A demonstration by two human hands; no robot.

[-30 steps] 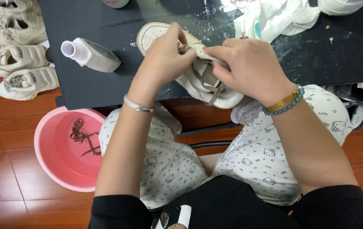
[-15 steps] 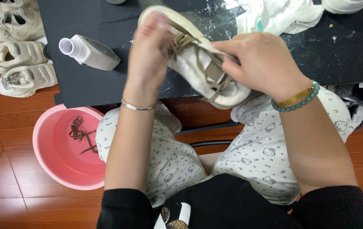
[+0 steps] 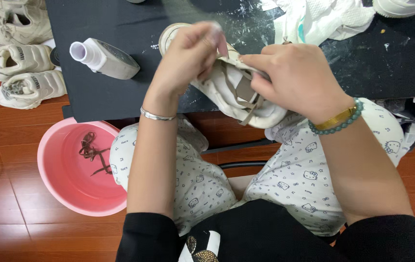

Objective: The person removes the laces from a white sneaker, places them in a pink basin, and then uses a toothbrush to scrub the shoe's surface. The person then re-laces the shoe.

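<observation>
Resting tilted at the near edge of the black table (image 3: 96, 104), the cream shoe (image 3: 236, 99) lies under both hands. The left hand (image 3: 188, 60) has its grip pinched on the shoe's upper near the toe; the right hand (image 3: 294, 80) pinches a brown lace (image 3: 246, 97) at the tongue. A grey bottle (image 3: 105, 58) lies just left, white cloths (image 3: 324, 19) behind. On the wooden floor (image 3: 13, 233) stands a pink basin (image 3: 79, 170), with pale shoes (image 3: 20, 68) beyond it.
</observation>
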